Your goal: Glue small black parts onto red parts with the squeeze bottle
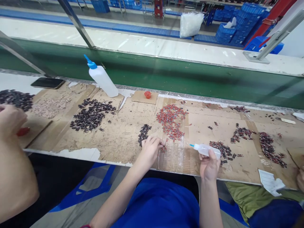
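Note:
My left hand (151, 149) is low over the cardboard-covered bench (123, 129), its fingers bent together in a pinch. What lies between the fingertips is too small to make out. Just beyond it is a small heap of black parts (143, 133); a pile of red-and-dark parts (172, 120) spreads to its right. In my right hand (210, 166) is a small translucent squeeze bottle (205, 149), tilted nearly level with its thin blue tip pointing left. Behind that bottle lies a cluster of dark red-and-black parts (222, 148).
A large white bottle (103, 80) with a blue nozzle stands at the back left, near a bigger black heap (90, 115). A red cup (147, 94) sits on a cardboard piece. Another person's hand (10, 122) works at left; a green conveyor belt (152, 71) runs behind.

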Demonstrator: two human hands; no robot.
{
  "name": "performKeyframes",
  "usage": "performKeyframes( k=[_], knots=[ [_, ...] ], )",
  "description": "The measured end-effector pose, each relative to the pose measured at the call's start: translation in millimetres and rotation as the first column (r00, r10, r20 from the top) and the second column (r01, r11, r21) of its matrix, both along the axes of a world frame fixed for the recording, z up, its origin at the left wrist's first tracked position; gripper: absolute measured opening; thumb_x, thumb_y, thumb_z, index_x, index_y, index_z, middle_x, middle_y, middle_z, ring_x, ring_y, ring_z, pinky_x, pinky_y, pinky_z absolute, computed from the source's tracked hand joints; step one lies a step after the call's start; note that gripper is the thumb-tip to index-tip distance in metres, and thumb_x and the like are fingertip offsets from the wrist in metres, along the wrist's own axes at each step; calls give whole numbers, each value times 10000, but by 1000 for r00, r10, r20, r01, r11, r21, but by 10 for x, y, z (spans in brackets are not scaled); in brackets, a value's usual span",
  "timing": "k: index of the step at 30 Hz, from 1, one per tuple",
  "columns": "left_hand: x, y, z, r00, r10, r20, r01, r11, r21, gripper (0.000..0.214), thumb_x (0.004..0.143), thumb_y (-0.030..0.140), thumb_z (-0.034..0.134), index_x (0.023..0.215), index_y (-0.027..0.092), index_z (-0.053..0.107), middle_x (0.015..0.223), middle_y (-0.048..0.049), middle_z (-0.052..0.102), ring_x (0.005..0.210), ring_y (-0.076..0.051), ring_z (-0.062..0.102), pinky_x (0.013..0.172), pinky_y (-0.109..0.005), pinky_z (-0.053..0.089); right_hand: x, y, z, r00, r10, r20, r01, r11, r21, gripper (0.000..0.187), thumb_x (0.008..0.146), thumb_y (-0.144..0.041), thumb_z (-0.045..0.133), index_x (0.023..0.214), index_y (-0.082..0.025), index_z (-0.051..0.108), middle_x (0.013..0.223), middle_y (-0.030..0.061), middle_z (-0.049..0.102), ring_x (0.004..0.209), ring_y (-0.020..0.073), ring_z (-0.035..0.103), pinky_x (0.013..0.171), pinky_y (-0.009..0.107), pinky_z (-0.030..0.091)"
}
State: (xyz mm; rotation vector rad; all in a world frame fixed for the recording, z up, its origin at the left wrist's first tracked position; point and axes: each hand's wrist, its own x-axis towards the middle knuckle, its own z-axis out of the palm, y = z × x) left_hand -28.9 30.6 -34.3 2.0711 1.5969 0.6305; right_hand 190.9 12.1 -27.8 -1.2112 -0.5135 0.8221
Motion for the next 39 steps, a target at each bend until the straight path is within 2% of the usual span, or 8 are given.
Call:
performKeyframes(
  k=[3,6,9,13,20,27,33,39],
  knots=[
    [278,-3,-26,997,-82,15,82,996,-29,159,890,111,562,885,228,671,929,-28,721,945,-226,560,803,-370,347,-43,-56,-43,999,-19,42,21,999,-50,358,611,-470,762,725,-146,657,671,28,673,471,106,530,390,209,355],
    [408,-19,-67,998,-66,-21,66,997,39,131,881,139,602,895,235,691,949,-37,722,960,-233,559,798,-372,337,-60,-116,-90,991,-8,130,22,994,-105,355,627,-470,766,705,-139,663,630,27,668,487,127,558,418,228,404],
    [383,-33,-80,999,-33,-10,34,990,136,110,889,181,609,923,238,698,985,-40,722,969,-229,568,800,-368,338,-98,-149,-97,969,-17,246,56,986,-155,351,640,-467,769,654,-138,649,564,15,641,483,131,560,444,236,426],
    [314,-29,-73,996,-86,35,79,980,184,159,872,163,636,1010,234,675,996,-21,748,996,-217,599,810,-357,339,-199,-128,-40,929,7,370,54,987,-154,335,654,-466,754,646,-145,660,583,29,671,525,162,609,498,259,475],
    [340,8,-107,998,-24,59,17,993,117,262,870,125,626,1098,254,638,928,1,775,969,-205,647,823,-357,350,-265,-47,-60,879,124,460,-43,982,-183,319,690,-457,740,652,-144,688,580,36,687,516,161,612,505,254,489],
    [309,48,-87,996,-30,87,27,999,28,294,865,147,642,1138,250,610,905,-4,779,970,-210,661,847,-366,356,-237,-35,-152,830,196,522,-87,970,-227,358,724,-494,721,684,-139,701,614,47,698,544,169,624,542,265,498],
    [346,37,-70,996,10,88,-14,999,40,267,838,115,665,1068,245,632,869,2,781,953,-217,664,845,-375,337,-238,-27,-146,812,188,552,-73,972,-223,341,726,-473,722,656,-141,692,582,32,674,516,155,595,526,259,471],
    [372,38,-35,997,47,64,-49,999,21,243,817,114,684,1011,256,645,841,12,781,934,-217,666,851,-387,316,-258,-21,-110,848,118,516,-6,977,-214,345,727,-474,710,647,-139,685,559,28,660,501,151,582,492,250,462]
  ],
)
